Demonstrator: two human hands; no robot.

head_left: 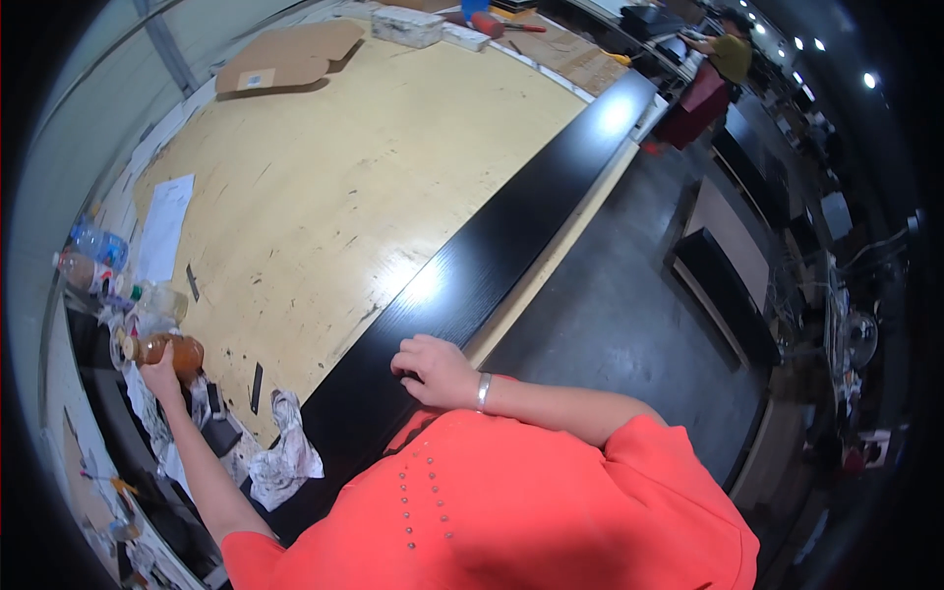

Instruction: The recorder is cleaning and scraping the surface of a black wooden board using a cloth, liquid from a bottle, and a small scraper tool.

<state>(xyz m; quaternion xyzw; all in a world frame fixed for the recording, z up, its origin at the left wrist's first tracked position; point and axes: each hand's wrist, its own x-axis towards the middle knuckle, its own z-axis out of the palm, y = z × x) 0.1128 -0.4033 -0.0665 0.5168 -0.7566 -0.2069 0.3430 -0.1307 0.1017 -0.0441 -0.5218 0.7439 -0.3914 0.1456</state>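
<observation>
Left of the black wood-grain board (511,221), the left hand (160,376) wraps an amber-filled bottle (185,360), likely smooth, sloshing, best gripped around its body. The right hand (439,372) curls loosely over the board, its contents hidden.

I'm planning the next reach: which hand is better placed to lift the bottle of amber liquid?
Likely the left hand: it grips the bottle, while the right hand is farther away, over the black board.
</observation>
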